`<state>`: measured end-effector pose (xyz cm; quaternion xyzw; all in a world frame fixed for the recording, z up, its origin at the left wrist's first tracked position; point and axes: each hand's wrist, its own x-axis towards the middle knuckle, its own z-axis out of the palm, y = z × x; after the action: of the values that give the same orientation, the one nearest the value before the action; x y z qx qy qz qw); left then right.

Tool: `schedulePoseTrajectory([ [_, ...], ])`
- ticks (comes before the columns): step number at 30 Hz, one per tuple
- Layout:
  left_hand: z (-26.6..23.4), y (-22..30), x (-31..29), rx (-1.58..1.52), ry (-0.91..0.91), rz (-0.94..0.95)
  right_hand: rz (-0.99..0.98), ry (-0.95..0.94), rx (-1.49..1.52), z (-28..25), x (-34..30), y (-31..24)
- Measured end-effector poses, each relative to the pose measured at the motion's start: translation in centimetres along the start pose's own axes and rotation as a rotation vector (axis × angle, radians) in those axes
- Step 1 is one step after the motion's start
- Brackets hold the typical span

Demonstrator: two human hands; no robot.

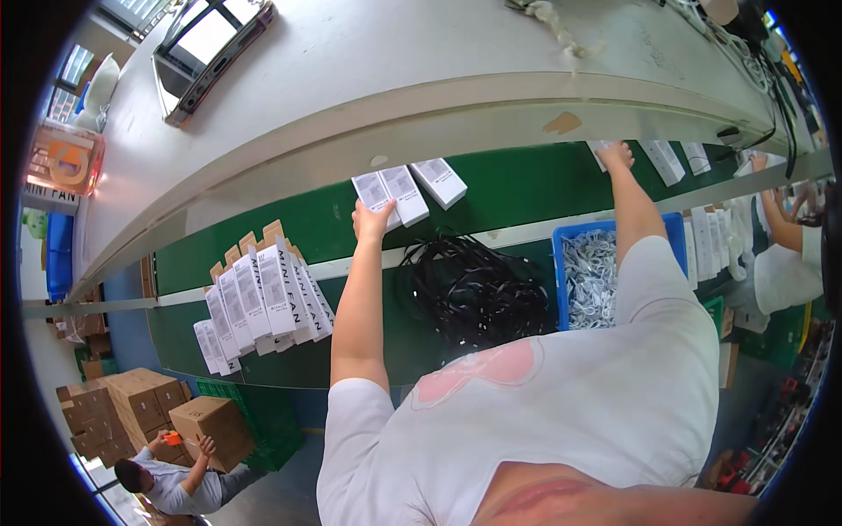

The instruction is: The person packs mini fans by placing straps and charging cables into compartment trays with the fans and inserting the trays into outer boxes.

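My left hand [373, 218] is closed on the near end of a white carton [371, 187] on the green belt [303, 210]. A second carton [401, 193] lies right against it, and a third carton [438, 181] sits slightly apart to the right. Farther right, my right hand [617, 156] grips another white carton [596, 151], whose far part is hidden under the shelf edge. Black cords [478, 289] lie in a tangled heap between my arms. Beside them, under my right arm, stands a blue bin [559, 289] full of small packed white pieces [589, 276].
Several white cartons with open brown flaps [263, 294] stand in rows at the left. A grey shelf [421, 53] overhangs the belt and holds a phone-like device [206, 53]. More cartons [662, 162] lie at the right, near another person's arm [781, 223]. At lower left, a person handles a cardboard box [215, 430].
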<state>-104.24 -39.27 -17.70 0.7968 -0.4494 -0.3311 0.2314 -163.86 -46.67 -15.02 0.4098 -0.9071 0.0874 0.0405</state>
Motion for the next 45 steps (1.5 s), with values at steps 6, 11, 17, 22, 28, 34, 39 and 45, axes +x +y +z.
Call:
schedulePoseTrajectory([
  [6,2.3,4.1,-0.8,0.037,-0.051,-0.046,-0.222,-0.298,0.166,0.7,-7.0,-9.0],
  [11,3.5,3.9,-1.5,-0.038,-0.01,-0.003,-0.515,-0.638,0.565,2.0,-18.1,-20.0],
  [17,-0.6,0.3,-2.9,-0.4,-0.066,-0.009,-0.201,-1.048,1.31,-1.9,-21.8,-23.0],
  [22,-5.8,3.1,-11.2,-0.528,0.179,0.158,-0.443,-0.978,1.381,-13.9,-28.0,-19.4],
  [28,-11.9,-2.5,-24.5,-0.568,0.252,0.472,-0.661,-1.027,1.021,-19.5,-38.0,-8.2],
  [34,-13.6,-18.5,-34.5,-0.372,0.339,0.504,-0.979,-1.129,1.048,-13.3,-49.8,-5.9],
  [39,-13.6,-25.4,-34.6,-0.158,0.297,0.261,-1.404,-0.792,0.657,-8.8,-54.3,-10.9],
  [45,-14.3,-27.2,-31.9,-0.288,0.367,0.156,-1.597,-0.769,0.481,-9.4,-52.4,-13.8],
])
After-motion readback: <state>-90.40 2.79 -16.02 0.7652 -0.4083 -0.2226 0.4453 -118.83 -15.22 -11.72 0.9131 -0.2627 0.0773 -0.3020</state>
